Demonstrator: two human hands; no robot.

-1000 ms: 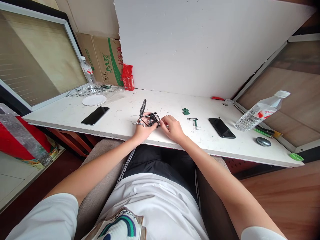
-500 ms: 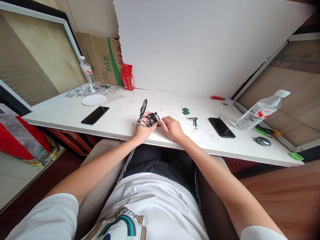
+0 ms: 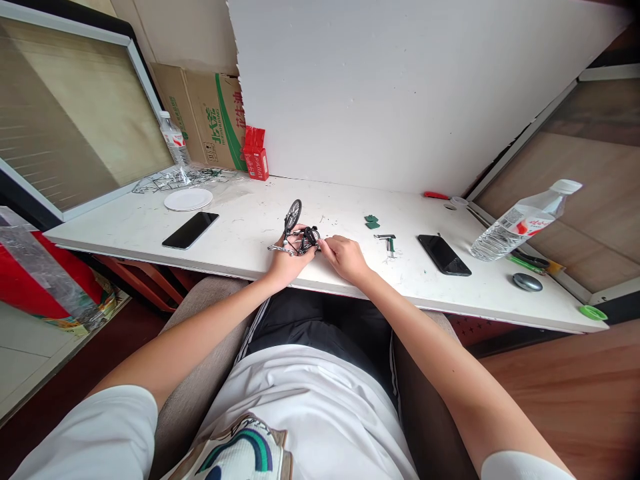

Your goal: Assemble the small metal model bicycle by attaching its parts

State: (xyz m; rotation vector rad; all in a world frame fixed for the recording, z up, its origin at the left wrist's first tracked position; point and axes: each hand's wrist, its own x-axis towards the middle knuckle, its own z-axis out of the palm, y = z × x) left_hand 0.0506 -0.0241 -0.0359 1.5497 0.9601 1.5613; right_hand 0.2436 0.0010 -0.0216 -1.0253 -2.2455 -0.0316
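Note:
A small black model bicycle is held just above the white table's front edge, one wheel raised at its upper left. My left hand is wrapped round its frame from below. My right hand is closed in a pinch at the bicycle's right end; whatever sits between its fingertips is too small to make out. Green pieces lie to the right of the hands, and a small green and grey part lies nearer to me.
Phones lie on the table at left and right. A white lid, bottle, red box and carton stand back left. Another bottle and a round grey object are at right.
The bicycle has turned slightly in my left hand, its raised wheel shifting right and showing more of its face. My right hand has barely moved.

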